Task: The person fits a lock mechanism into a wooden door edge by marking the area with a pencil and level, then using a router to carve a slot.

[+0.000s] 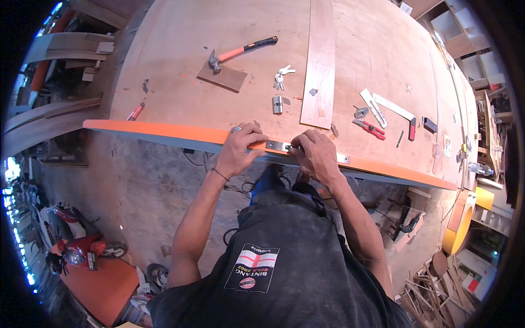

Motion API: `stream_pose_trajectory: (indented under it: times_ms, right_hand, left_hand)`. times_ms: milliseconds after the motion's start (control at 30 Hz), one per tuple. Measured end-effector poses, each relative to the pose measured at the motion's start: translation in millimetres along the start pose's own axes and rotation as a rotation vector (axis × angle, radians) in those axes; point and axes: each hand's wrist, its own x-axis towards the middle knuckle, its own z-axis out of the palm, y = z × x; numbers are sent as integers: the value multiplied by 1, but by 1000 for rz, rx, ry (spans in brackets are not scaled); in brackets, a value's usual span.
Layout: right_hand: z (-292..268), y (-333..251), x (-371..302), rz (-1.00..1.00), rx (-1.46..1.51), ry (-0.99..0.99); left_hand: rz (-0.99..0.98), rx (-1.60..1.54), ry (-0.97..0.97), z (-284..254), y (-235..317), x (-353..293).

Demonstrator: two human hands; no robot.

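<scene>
A long panel with an orange edge (pixel 164 129) lies along the near side of the worktable. Set into that edge is a narrow metal lock plate (pixel 278 145) with a dark opening near its middle. My left hand (pixel 240 147) grips the edge just left of the plate, fingers over the top and thumb below. Closed over the plate's right part is my right hand (pixel 316 156), its fingertips drawn together by the opening; anything pinched in them is hidden. Beyond my hands lie a metal lock cylinder (pixel 278 105) and a bunch of keys (pixel 280 79).
A hammer (pixel 240 52) rests with its head on a small wood block (pixel 224 77). One long board (pixel 319 60) lies across the worktable (pixel 180 33). To the right are red-handled pliers (pixel 369 129) and a try square (pixel 395 107). A red motorcycle (pixel 82 249) stands at lower left.
</scene>
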Motion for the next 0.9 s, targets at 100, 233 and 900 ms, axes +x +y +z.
stream_pose_trajectory:
  times_ms: [100,233,900]
  right_hand:
    - [3,0,-1,0,2,21]
    - [8,3,-1,3,-36,75]
    - [0,-2,-3,-56,51,96]
  left_hand:
    - [-40,-27,-24,0,-1,-1]
    - [-33,-44,-26,0,0,0]
    - [-77,-92,76,15,-2,3]
